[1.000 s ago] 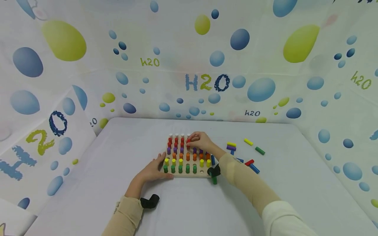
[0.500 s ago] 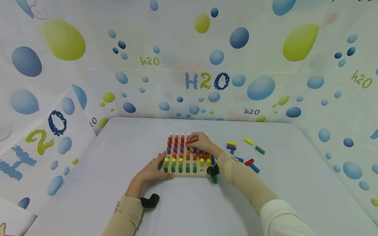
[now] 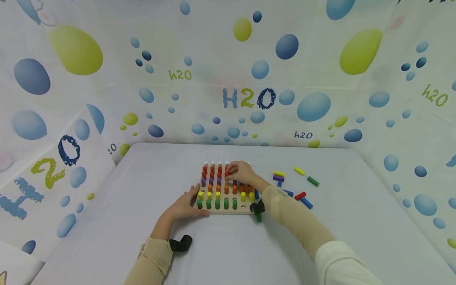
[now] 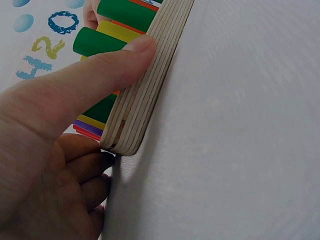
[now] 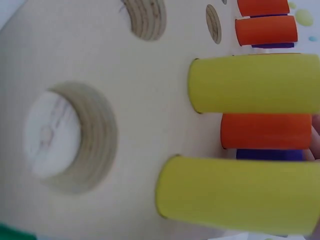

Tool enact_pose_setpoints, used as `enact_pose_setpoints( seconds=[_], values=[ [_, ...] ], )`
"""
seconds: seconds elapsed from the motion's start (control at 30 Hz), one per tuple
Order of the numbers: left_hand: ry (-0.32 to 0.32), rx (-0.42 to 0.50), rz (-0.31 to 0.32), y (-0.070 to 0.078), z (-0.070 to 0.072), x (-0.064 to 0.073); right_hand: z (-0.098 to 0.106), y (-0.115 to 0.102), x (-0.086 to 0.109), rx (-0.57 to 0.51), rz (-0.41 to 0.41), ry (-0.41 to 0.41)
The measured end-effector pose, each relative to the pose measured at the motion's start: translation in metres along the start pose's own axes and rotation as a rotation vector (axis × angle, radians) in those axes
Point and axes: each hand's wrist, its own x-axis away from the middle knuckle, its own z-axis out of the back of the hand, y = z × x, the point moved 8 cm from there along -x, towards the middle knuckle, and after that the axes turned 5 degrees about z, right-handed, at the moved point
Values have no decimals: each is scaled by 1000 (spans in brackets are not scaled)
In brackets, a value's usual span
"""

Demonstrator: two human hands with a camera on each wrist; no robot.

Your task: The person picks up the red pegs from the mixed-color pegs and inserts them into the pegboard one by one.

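Observation:
A wooden pegboard [image 3: 228, 213] lies on the table, with rows of green, yellow, orange, purple, red and white pegs standing in it. My left hand [image 3: 186, 204] grips its near left corner. In the left wrist view the thumb [image 4: 137, 52] presses the front edge and the other fingers curl at the side. Over the red rows, my right hand [image 3: 243, 173] pinches a red peg [image 3: 227, 173] upright between thumb and fingers; its lower end cannot be seen clearly. The right wrist view shows yellow pegs [image 5: 240, 192] and a bare hole [image 5: 75, 137] close up, with fingertips barely showing.
Right of the board lie loose pegs: yellow [image 3: 299, 171], green [image 3: 313, 181], purple [image 3: 278, 178], red [image 3: 300, 196] and blue [image 3: 306, 203]. Another green peg [image 3: 259, 217] lies by the near right corner, partly behind the black wrist camera [image 3: 257, 206].
My right hand stays over the same spot, and the red peg in it looks slightly lower than a second ago. The left hand has not moved on the board.

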Motion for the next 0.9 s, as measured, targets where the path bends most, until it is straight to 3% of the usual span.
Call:
enact_pose_setpoints(
  seconds=[0.47,0.9],
  values=[
    [2,-3,-4,-2,1,0,15,-2,11,-61,51,-59],
    [-1,-7,-18,-1,0,0,24,8,28,-80,42,-62]
  ],
)
